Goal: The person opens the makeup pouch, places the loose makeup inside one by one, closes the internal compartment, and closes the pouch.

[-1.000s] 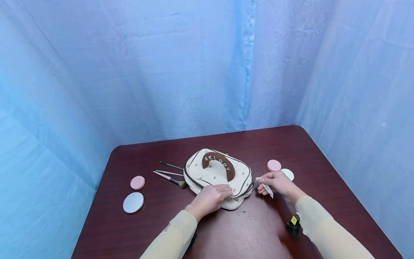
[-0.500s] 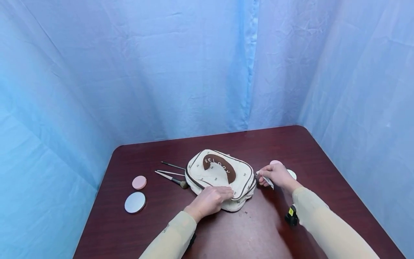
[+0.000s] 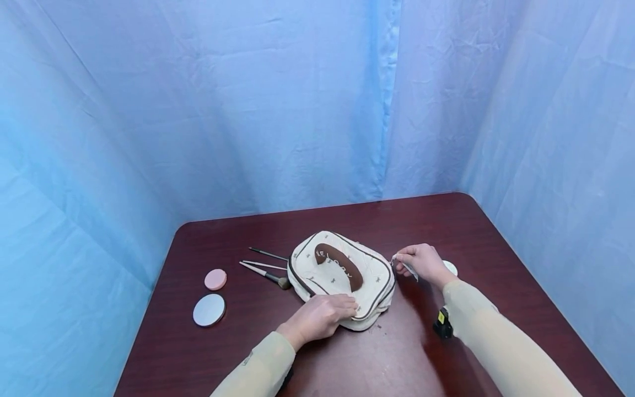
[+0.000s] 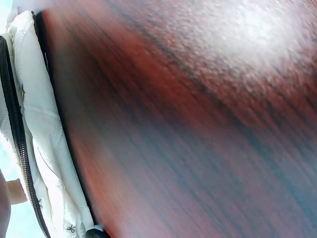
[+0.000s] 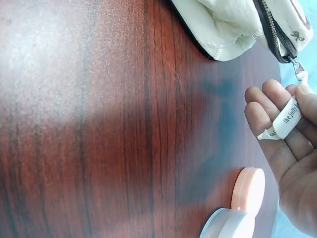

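A white cosmetic bag (image 3: 342, 275) with small dark motifs and a brown lettered patch lies on the table. My left hand (image 3: 322, 315) rests on its near side, the fingers laid over the top; a fingertip (image 4: 17, 191) shows beside the dark zipper (image 4: 19, 134) in the left wrist view. At the bag's right corner, my right hand (image 3: 421, 264) pinches a white ribbon tag (image 5: 290, 116) with printed letters. The tag hangs from the metal zipper pull (image 5: 298, 68), and the other right fingers curl loosely beneath it.
Left of the bag lie several makeup brushes (image 3: 270, 277), a pink round case (image 3: 215, 279) and a white round case (image 3: 209, 310). By the right hand are another pink case (image 5: 248, 191) and a white case (image 5: 230, 225). Blue curtains (image 3: 297, 110) surround the dark red table (image 3: 163, 342).
The right hand has moved slightly away from me with the ribbon tag, and now covers the right pink case in the head view. The bag has turned a little; the left hand stays on it.
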Motion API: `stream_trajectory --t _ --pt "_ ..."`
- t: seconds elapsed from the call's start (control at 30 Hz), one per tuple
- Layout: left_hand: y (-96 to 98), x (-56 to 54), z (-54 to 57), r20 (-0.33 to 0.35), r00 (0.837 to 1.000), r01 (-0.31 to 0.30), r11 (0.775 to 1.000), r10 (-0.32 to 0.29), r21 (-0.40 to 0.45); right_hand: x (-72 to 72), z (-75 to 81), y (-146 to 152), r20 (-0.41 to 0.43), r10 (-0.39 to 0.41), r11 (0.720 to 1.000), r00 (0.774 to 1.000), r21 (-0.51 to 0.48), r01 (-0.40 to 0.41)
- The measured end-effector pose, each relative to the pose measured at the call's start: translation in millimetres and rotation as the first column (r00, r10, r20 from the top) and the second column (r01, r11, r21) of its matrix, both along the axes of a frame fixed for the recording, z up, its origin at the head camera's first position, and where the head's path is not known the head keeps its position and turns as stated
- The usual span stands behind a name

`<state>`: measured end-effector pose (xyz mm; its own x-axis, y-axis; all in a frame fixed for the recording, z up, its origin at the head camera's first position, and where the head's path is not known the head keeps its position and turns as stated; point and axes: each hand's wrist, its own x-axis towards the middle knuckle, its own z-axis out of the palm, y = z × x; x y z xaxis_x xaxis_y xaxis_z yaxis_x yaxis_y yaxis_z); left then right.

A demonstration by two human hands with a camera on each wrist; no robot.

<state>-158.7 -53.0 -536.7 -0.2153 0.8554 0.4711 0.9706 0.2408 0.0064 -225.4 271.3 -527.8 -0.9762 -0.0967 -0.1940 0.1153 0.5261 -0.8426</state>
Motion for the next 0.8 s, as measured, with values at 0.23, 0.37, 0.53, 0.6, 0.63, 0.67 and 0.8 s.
stream_trajectory --t 0.23,0.37,0.53,0.6,0.63,0.67,0.8 --pt "-1.2 4.4 -5.6 0.042 0.998 0.045 0.998 -0.044 -0.034 -4.2 -0.1 -3.8 -0.074 0.024 0.997 0.997 0.077 -0.018" --pt "-1.4 5.1 -7.4 0.038 0.998 0.055 0.998 -0.054 -0.035 -5.7 1.4 -7.1 -0.103 0.033 0.992 0.994 0.127 -0.02" --pt "-1.1 4.7 -7.8 0.021 0.998 0.058 0.997 -0.057 -0.043 -5.8 1.8 -8.5 -0.128 0.036 0.984 0.991 0.176 -0.013" --pt "-1.0 4.8 -7.4 0.007 0.999 0.049 0.998 -0.049 -0.047 -6.0 1.2 -8.7 -0.132 0.036 0.983 0.991 0.181 -0.012" --pt "-0.9 4.8 -6.9 0.006 0.999 0.045 0.998 -0.045 -0.044 -5.9 0.9 -8.7 -0.131 0.035 0.983 0.991 0.181 -0.011" --pt "-0.5 4.7 -6.8 0.003 0.999 0.038 0.998 -0.038 -0.041 -5.7 0.9 -8.9 -0.131 0.032 0.983 0.991 0.182 -0.007" --pt "2.7 4.6 -4.3 -0.003 1.0 -0.001 1.0 0.001 -0.018 -4.3 1.6 -9.5 -0.121 0.024 0.982 0.992 0.19 -0.001"
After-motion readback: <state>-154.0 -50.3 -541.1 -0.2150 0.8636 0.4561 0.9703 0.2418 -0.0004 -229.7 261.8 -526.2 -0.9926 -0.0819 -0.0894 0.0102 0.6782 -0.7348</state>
